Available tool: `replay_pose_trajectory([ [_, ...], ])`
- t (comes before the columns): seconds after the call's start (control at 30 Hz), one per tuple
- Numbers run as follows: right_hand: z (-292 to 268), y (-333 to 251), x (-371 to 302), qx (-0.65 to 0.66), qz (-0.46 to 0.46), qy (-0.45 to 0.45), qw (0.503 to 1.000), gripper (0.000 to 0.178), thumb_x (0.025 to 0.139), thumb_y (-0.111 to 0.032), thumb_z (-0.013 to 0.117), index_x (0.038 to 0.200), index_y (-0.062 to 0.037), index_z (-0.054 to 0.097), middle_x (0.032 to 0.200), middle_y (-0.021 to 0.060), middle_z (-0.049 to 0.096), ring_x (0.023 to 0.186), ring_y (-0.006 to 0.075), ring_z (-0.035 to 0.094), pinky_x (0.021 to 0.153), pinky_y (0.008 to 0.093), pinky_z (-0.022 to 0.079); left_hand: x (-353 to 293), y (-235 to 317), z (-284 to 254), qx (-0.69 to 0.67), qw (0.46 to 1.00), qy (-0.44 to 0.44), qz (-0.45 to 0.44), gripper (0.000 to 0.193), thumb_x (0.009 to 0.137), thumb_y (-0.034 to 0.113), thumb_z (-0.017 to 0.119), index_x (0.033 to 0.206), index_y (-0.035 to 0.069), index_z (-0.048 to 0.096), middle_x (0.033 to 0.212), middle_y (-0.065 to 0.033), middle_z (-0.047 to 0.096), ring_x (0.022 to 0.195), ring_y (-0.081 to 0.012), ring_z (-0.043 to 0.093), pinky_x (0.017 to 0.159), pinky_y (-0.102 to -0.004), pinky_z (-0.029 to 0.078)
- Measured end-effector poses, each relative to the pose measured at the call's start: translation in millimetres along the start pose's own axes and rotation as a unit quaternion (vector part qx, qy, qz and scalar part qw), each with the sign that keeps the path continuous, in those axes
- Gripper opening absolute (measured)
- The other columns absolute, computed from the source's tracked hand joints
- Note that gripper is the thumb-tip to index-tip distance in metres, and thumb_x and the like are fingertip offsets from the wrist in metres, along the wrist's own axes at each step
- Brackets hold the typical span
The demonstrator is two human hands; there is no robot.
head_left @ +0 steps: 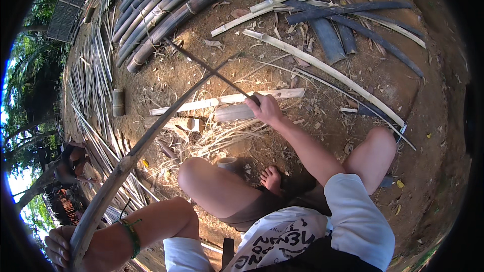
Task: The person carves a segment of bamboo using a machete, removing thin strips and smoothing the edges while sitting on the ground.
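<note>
At the lower left, my left hand [58, 246] is wrapped round the thick end of a long bamboo pole [136, 153]. The pole slants up and away to the right, growing thin toward its far end. My right hand [265, 109] is closed on the handle of a long, narrow dark-bladed knife [189, 55]. Its blade points away to the left and crosses the pole near the pole's thin end; whether they touch I cannot tell. Below the crossing, a pale split bamboo strip [222, 100] and a short bamboo piece [234, 113] lie on the ground.
Thick bamboo poles [171, 7] lie bundled at the top left, beside many thin strips [93, 65]. Split lengths [327, 65] and dark bamboo pieces [327, 40] lie at the far right. Shavings [227, 138] cover the dirt before my bent legs. A bamboo stub [118, 102] stands left.
</note>
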State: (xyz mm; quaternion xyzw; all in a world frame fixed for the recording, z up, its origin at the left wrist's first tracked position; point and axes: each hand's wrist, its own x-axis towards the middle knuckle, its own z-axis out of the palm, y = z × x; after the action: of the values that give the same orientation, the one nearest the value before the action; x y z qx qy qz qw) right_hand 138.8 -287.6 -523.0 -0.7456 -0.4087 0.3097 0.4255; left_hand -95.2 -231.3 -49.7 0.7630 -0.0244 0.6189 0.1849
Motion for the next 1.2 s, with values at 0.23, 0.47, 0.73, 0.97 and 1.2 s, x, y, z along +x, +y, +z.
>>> replay_pose_trajectory([
  [0.23, -21.7, 29.0, 31.1, 0.024, 0.22, -0.058, 0.974, 0.074, 0.094, -0.067, 0.037, 0.071, -0.0009, 0.064, 0.066, 0.0175, 0.064, 0.062, 0.0319, 0.064, 0.062, 0.0479, 0.048, -0.1, -2.8, -0.3, -0.029, 1.0, 0.008, -0.005, 0.024, 0.105, 0.022, 0.039, 0.093, 0.001, 0.039, 0.081, -0.0054, 0.038, 0.071, -0.0162, 0.045, 0.062, -0.0227, 0.047],
  [0.47, -13.1, 43.8, 27.4, 0.049, 0.229, -0.063, 0.97, 0.077, 0.091, -0.069, 0.039, 0.081, 0.0014, 0.066, 0.073, 0.0252, 0.064, 0.076, 0.0382, 0.066, 0.07, 0.0471, 0.05, 5.8, -7.0, -2.1, -0.044, 0.999, 0.009, -0.006, 0.023, 0.105, 0.022, 0.04, 0.092, 0.002, 0.039, 0.08, -0.0057, 0.038, 0.071, -0.017, 0.045, 0.064, -0.023, 0.049],
  [0.73, -9.0, 41.1, -6.5, 0.007, 0.089, -0.001, 0.996, 0.07, 0.093, -0.062, 0.043, 0.088, 0.0039, 0.067, 0.081, 0.0289, 0.066, 0.083, 0.0411, 0.067, 0.074, 0.0502, 0.052, 3.5, -4.1, -10.4, -0.042, 0.999, 0.015, 0.0, 0.023, 0.105, 0.022, 0.04, 0.091, 0.003, 0.039, 0.079, -0.006, 0.039, 0.07, -0.0179, 0.046, 0.066, -0.0234, 0.051],
  [0.97, -6.7, 47.7, 12.2, 0.001, 0.227, -0.009, 0.974, 0.089, 0.09, -0.071, 0.04, 0.089, 0.0147, 0.064, 0.089, 0.0335, 0.065, 0.088, 0.0442, 0.066, 0.078, 0.0488, 0.052, 2.0, -4.7, -13.6, -0.101, 0.994, 0.028, -0.024, 0.025, 0.102, 0.023, 0.042, 0.084, 0.006, 0.044, 0.072, -0.0041, 0.041, 0.065, -0.0163, 0.046, 0.062, -0.0244, 0.048],
  [1.2, -9.9, 42.2, 12.5, -0.013, 0.214, 0.003, 0.977, 0.083, 0.09, -0.07, 0.042, 0.086, 0.0103, 0.065, 0.08, 0.0274, 0.066, 0.08, 0.0397, 0.066, 0.074, 0.0472, 0.052, 24.1, -14.5, -26.1, -0.28, 0.957, 0.035, -0.069, 0.03, 0.099, 0.024, 0.044, 0.074, 0.009, 0.051, 0.063, -0.0013, 0.045, 0.058, -0.0137, 0.046, 0.055, -0.0255, 0.041],
])
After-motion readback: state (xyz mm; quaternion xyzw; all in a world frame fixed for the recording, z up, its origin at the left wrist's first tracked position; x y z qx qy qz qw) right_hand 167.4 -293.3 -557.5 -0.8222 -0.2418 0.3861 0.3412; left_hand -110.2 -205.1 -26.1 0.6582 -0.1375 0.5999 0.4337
